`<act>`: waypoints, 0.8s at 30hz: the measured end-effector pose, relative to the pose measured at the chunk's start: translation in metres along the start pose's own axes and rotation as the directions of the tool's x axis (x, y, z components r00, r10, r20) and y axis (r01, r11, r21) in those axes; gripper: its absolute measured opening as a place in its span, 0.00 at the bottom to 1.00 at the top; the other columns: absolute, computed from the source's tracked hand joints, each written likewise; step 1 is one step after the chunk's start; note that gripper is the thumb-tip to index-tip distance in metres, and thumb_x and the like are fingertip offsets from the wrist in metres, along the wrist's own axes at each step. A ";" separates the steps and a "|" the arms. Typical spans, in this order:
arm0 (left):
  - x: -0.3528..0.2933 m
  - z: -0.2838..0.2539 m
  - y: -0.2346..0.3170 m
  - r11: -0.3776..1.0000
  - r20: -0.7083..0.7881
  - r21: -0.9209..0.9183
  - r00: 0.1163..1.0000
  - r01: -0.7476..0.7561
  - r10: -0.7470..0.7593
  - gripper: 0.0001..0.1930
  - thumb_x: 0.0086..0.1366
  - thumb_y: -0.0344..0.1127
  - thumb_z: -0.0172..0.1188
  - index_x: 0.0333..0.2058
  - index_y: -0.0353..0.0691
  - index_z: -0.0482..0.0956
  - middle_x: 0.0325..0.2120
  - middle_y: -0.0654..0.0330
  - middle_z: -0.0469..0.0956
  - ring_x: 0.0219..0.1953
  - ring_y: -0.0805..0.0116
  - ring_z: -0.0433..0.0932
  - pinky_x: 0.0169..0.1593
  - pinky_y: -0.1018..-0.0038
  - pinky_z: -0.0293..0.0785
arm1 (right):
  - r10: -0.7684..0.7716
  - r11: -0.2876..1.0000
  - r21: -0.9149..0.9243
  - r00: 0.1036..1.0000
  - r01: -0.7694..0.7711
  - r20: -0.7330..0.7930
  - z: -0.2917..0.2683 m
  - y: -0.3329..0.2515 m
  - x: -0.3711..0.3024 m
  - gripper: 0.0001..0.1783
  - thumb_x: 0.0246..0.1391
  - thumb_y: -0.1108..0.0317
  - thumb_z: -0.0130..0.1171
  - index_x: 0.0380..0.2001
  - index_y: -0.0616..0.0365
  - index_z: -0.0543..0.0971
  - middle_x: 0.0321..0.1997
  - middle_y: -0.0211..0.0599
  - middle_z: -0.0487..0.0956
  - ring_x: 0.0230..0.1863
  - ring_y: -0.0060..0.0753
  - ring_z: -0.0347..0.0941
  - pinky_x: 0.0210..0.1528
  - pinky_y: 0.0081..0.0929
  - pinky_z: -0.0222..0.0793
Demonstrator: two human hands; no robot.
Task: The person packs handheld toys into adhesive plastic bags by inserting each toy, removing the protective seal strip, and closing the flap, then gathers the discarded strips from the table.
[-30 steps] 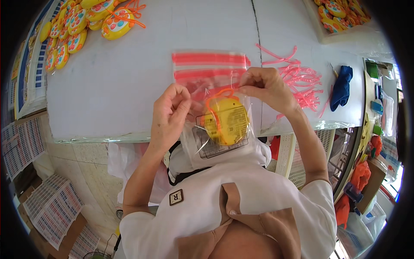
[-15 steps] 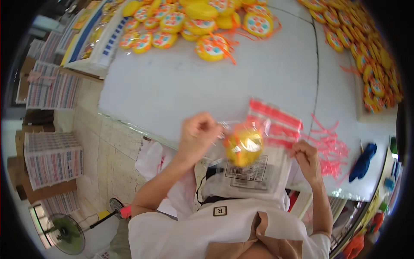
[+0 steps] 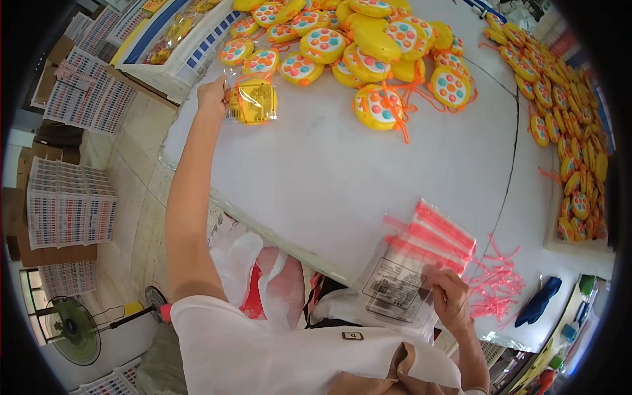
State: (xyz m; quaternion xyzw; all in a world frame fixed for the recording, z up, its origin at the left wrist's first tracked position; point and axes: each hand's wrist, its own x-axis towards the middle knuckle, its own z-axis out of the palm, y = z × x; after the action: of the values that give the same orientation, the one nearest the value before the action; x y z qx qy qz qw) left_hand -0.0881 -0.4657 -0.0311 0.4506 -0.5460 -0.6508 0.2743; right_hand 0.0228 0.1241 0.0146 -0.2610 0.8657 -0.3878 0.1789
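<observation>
My left hand [image 3: 212, 99] reaches far out to the left side of the table. It is closed on the edge of a clear plastic bag with a round yellow toy [image 3: 258, 102] inside, its plain side and a label showing. Close to me lies a stack of clear plastic bags [image 3: 395, 284] with printed labels and red strips along their tops. My right hand [image 3: 450, 299] is at the right edge of this stack, fingers curled and pinching the edge of a bag. Just past the bagged toy lies a heap of loose yellow toys [image 3: 322, 46] with coloured dots and orange cords.
A white crate [image 3: 197, 49] of bagged toys stands at the far left. More yellow toys fill a box [image 3: 576, 247] at the right. Pink strips [image 3: 497, 283] and a dark blue cloth-like item [image 3: 540, 301] lie on the right. A fan [image 3: 72, 329] stands on the lower left.
My left hand has carried the bagged toy from in front of me out to the far left, beside the heap. My right hand has come slightly lower and nearer, onto the bag stack.
</observation>
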 end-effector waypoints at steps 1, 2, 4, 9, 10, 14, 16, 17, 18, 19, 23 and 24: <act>0.013 0.005 -0.001 1.000 -0.001 -0.008 1.000 0.003 -0.003 0.16 0.60 0.30 0.61 0.40 0.26 0.67 0.24 0.56 0.72 0.18 0.72 0.69 0.16 0.74 0.65 | -0.002 1.000 -0.008 1.000 0.002 0.002 0.001 0.000 0.001 0.10 0.43 0.88 0.49 0.27 0.65 0.76 0.30 0.39 0.76 0.25 0.32 0.74 0.27 0.22 0.68; 0.026 0.009 -0.003 0.999 -0.072 -0.039 0.997 0.013 -0.016 0.16 0.59 0.30 0.62 0.38 0.26 0.67 0.23 0.56 0.71 0.18 0.71 0.69 0.16 0.73 0.64 | 0.031 0.999 0.038 0.999 -0.031 -0.006 0.001 0.000 0.002 0.10 0.43 0.88 0.49 0.27 0.65 0.76 0.30 0.39 0.76 0.26 0.31 0.75 0.27 0.22 0.69; 0.041 0.016 -0.006 0.997 -0.141 -0.076 0.989 0.026 -0.037 0.16 0.58 0.30 0.63 0.36 0.26 0.67 0.22 0.56 0.71 0.17 0.70 0.69 0.15 0.71 0.63 | 0.078 0.992 0.107 0.996 -0.074 -0.032 0.004 0.002 0.004 0.10 0.43 0.89 0.47 0.26 0.66 0.76 0.30 0.38 0.76 0.27 0.27 0.75 0.27 0.22 0.70; 0.064 0.008 -0.016 0.994 -0.075 0.109 0.997 -0.019 0.027 0.11 0.56 0.29 0.63 0.23 0.31 0.69 0.17 0.58 0.70 0.15 0.72 0.68 0.14 0.71 0.58 | 0.110 0.990 0.096 0.990 -0.102 -0.083 0.009 0.000 0.011 0.10 0.44 0.88 0.46 0.25 0.66 0.76 0.30 0.39 0.76 0.26 0.27 0.75 0.28 0.21 0.71; 0.053 0.012 -0.015 0.995 -0.029 0.095 0.999 -0.034 0.037 0.11 0.57 0.31 0.60 0.20 0.35 0.70 0.15 0.61 0.68 0.14 0.74 0.66 0.15 0.72 0.58 | 0.118 0.990 0.094 0.987 -0.109 -0.106 0.010 0.002 0.013 0.10 0.44 0.88 0.46 0.25 0.66 0.76 0.30 0.39 0.76 0.26 0.27 0.75 0.28 0.21 0.71; -0.026 0.015 0.004 0.914 0.299 0.298 0.936 -0.275 0.185 0.08 0.58 0.35 0.58 0.23 0.38 0.75 0.15 0.65 0.67 0.15 0.75 0.64 0.17 0.76 0.58 | 0.194 0.977 0.124 0.962 -0.173 -0.191 0.012 0.003 0.013 0.10 0.42 0.87 0.46 0.25 0.66 0.76 0.28 0.37 0.75 0.24 0.24 0.69 0.25 0.19 0.63; -0.051 0.009 0.031 0.860 0.332 0.294 0.888 -0.417 0.318 0.08 0.58 0.36 0.57 0.25 0.38 0.77 0.17 0.66 0.68 0.18 0.76 0.66 0.21 0.78 0.61 | 0.193 0.979 0.106 0.962 -0.175 -0.195 0.012 0.005 0.012 0.10 0.43 0.87 0.46 0.25 0.66 0.75 0.28 0.37 0.75 0.24 0.25 0.69 0.26 0.20 0.63; -0.058 0.007 0.045 0.831 0.307 0.238 0.850 -0.504 0.428 0.09 0.58 0.37 0.58 0.26 0.37 0.77 0.18 0.66 0.69 0.21 0.76 0.67 0.24 0.78 0.63 | 0.207 0.976 0.106 0.956 -0.188 -0.207 0.012 0.005 0.012 0.10 0.43 0.87 0.46 0.25 0.66 0.75 0.28 0.37 0.75 0.24 0.25 0.69 0.26 0.20 0.63; -0.048 0.003 0.063 0.789 0.304 0.270 0.827 -0.551 0.474 0.11 0.59 0.39 0.57 0.26 0.36 0.77 0.19 0.65 0.70 0.22 0.76 0.67 0.26 0.77 0.64 | 0.181 0.983 0.067 0.963 -0.171 -0.200 0.011 0.004 0.013 0.10 0.44 0.87 0.47 0.26 0.65 0.76 0.29 0.38 0.76 0.25 0.26 0.72 0.27 0.20 0.67; -0.028 -0.008 0.086 0.739 0.294 0.306 0.798 -0.600 0.526 0.13 0.59 0.41 0.57 0.25 0.35 0.77 0.20 0.64 0.71 0.24 0.76 0.68 0.28 0.77 0.65 | 0.146 0.989 0.033 0.972 -0.142 -0.186 0.010 0.005 0.014 0.10 0.45 0.87 0.48 0.26 0.65 0.77 0.30 0.39 0.76 0.26 0.28 0.76 0.28 0.21 0.71; 0.069 -0.033 0.184 0.199 0.091 0.762 0.405 -0.616 0.910 0.26 0.63 0.51 0.51 0.42 0.29 0.79 0.32 0.48 0.80 0.34 0.57 0.78 0.40 0.65 0.71 | 0.130 0.989 0.091 0.974 -0.115 -0.186 0.011 0.006 0.009 0.10 0.45 0.86 0.49 0.27 0.64 0.77 0.29 0.38 0.76 0.25 0.29 0.74 0.27 0.22 0.69; 0.075 -0.032 0.193 0.212 0.089 0.747 0.410 -0.631 0.908 0.26 0.63 0.51 0.51 0.42 0.29 0.79 0.32 0.48 0.80 0.34 0.57 0.78 0.40 0.65 0.71 | 0.124 0.991 0.078 0.976 -0.112 -0.181 0.012 0.013 0.007 0.10 0.45 0.86 0.48 0.27 0.64 0.77 0.28 0.38 0.76 0.24 0.29 0.74 0.27 0.22 0.69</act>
State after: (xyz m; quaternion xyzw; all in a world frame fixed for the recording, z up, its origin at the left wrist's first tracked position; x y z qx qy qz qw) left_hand -0.1193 -0.5934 0.1325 0.2857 -0.8290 -0.0663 0.4762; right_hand 0.0194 0.1204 -0.0040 -0.1657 0.8790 -0.4281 0.1291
